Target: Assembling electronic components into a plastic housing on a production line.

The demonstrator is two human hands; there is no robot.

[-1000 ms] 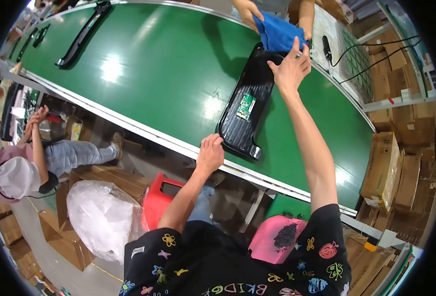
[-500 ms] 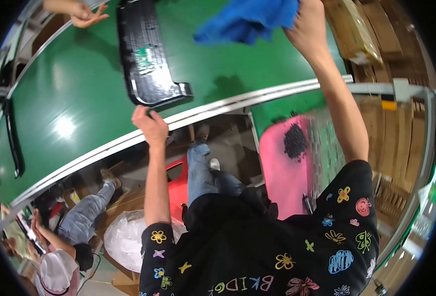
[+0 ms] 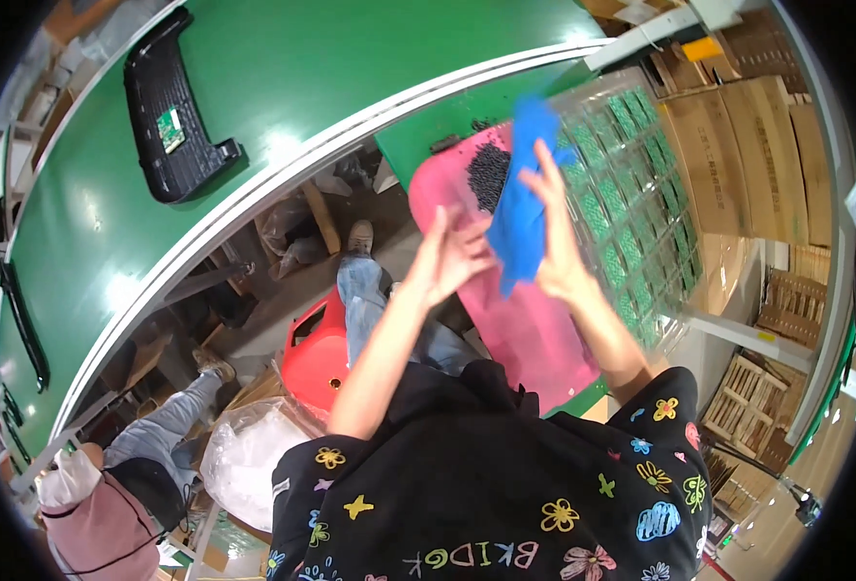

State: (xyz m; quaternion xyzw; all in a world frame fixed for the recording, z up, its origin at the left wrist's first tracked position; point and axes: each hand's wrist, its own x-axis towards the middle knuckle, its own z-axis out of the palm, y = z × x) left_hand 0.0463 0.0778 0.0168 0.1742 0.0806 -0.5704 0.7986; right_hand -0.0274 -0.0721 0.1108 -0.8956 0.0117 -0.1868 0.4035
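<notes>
A blue cloth [image 3: 522,218], smeared by motion, hangs over the pink mat [image 3: 434,189]. My right hand [image 3: 562,257] holds it from the right side. Just left of the cloth is my left hand [image 3: 450,259], its fingers spread; whether their tips touch the cloth I cannot tell. A pile of small black parts, perhaps screws [image 3: 487,178], lies on the mat beyond both hands. To the right sits a clear tray [image 3: 631,208] with many small green circuit boards. On the green work surface [image 3: 283,68], a long black plastic panel [image 3: 171,160] carries one circuit board [image 3: 169,130].
A white metal rail [image 3: 283,179] edges the green surface. Cardboard boxes [image 3: 738,160] stand at the right. A red stool [image 3: 317,353] and a clear plastic bag [image 3: 254,455] are below left. Another person [image 3: 99,523] sits at the lower left.
My right hand brought the blue cloth from above the green surface to the pink mat. My left hand left the rail and came beside it. The black panel now appears farther left.
</notes>
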